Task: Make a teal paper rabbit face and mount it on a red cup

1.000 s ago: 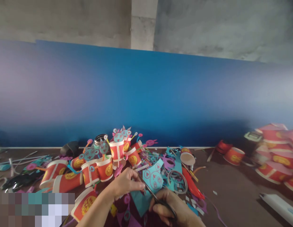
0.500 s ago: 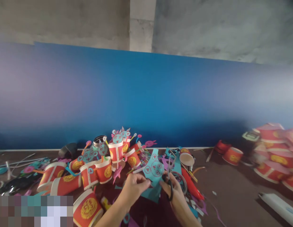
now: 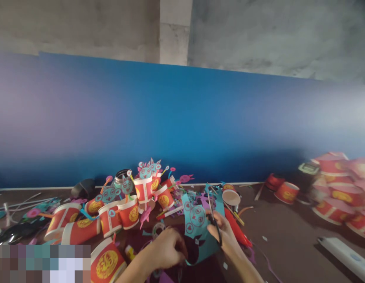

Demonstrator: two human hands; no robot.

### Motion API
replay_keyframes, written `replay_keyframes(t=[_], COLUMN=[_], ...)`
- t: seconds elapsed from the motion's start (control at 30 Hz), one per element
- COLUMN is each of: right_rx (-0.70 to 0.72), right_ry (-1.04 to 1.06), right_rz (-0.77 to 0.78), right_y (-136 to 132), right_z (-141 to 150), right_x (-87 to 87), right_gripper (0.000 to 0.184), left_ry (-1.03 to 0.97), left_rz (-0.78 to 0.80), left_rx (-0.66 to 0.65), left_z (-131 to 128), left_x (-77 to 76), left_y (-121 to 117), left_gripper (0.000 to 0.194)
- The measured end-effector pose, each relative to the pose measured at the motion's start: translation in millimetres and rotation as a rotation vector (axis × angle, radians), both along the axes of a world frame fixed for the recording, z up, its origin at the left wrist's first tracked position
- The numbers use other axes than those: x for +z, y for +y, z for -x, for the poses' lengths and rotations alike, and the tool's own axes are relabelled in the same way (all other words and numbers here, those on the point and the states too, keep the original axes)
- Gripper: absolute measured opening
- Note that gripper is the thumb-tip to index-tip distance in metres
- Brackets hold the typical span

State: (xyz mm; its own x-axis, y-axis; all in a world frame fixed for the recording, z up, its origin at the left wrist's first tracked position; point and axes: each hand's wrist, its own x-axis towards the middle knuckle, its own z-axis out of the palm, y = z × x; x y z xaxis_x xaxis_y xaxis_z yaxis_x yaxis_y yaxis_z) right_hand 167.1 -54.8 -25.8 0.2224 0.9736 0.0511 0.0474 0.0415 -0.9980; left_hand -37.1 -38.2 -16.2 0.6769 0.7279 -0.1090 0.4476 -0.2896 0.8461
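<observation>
A light blue paper sheet point(image 3: 210, 247) with drawn circles and a face is tilted above the table. A dark, rounded cut-out gap shows in its lower left part. My right hand point(image 3: 225, 232) grips black-handled scissors point(image 3: 218, 230), blades pointing up, and steadies the sheet's right edge. Beside the sheet's lower left edge is my left hand point(image 3: 169, 247), fingers curled together; what they hold, if anything, is hidden. A tape roll point(image 3: 158, 229) lies just behind the left hand.
Red paper cups point(image 3: 127, 212) with paper figures and straws crowd the left. A red tool point(image 3: 237, 228) lies right of the scissors. Farther right are stacked cups point(image 3: 344, 194) and a white device point(image 3: 344, 253). Paper scraps litter the table, before a blue partition point(image 3: 170, 118).
The blue sheet has turned and dropped lower, and its cut-out gap now shows. My left hand has come down from the sheet's face, fingers curling. My right hand shifted slightly right with the scissors.
</observation>
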Motion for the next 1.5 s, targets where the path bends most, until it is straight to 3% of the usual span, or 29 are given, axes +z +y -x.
replay_keyframes(t=[0.13, 0.33, 0.5, 0.73, 0.8, 0.97, 1.07, 1.2, 1.33, 1.5], right_rx=[0.046, 0.035, -0.018, -0.361, -0.309, 0.212, 0.379, 0.444, 0.439, 0.436], right_ry=[-0.025, -0.056, -0.12, -0.226, -0.234, -0.173, -0.1, -0.025, 0.04, 0.032], right_rz=[-0.09, -0.193, -0.229, -0.35, -0.345, -0.1, 0.016, 0.027, -0.012, -0.048], right_y=[0, -3, -3, -8, -11, -13, -15, -18, -19, -20], right_z=[3, -1, -4, 3, 7, 26, 40, 49, 50, 53], right_x=[-0.9, -16.0, -26.8, -7.0, -5.4, -12.8, -15.2, -12.2, -9.7, -8.7], right_gripper=[0.026, 0.037, 0.038, 0.034, 0.033, 0.034, 0.04, 0.044, 0.041, 0.039], left_ry=[-0.04, -0.26, -0.523, -0.81, -0.956, -1.22, -1.26, -1.214, -1.133, -1.113], left_rz=[0.05, -0.085, 0.052, 0.316, 0.412, 0.645, 0.701, 0.817, 0.974, 0.989], left_rx=[0.107, 0.501, 0.422, 0.741, 0.783, 0.804, 0.867, 0.953, 0.901, 0.907], left_z=[2, -6, -10, -9, -9, -12, -15, -24, -33, -39], left_x=[2.0, -12.1, -12.9, -3.9, -1.3, 0.2, -0.9, -1.8, -1.9, -3.8], left_y=[5, 16, 20, 22, 19, 15, 12, 3, -8, -16], left_gripper=[0.013, 0.024, 0.02, 0.033, 0.035, 0.03, 0.022, 0.019, 0.026, 0.025])
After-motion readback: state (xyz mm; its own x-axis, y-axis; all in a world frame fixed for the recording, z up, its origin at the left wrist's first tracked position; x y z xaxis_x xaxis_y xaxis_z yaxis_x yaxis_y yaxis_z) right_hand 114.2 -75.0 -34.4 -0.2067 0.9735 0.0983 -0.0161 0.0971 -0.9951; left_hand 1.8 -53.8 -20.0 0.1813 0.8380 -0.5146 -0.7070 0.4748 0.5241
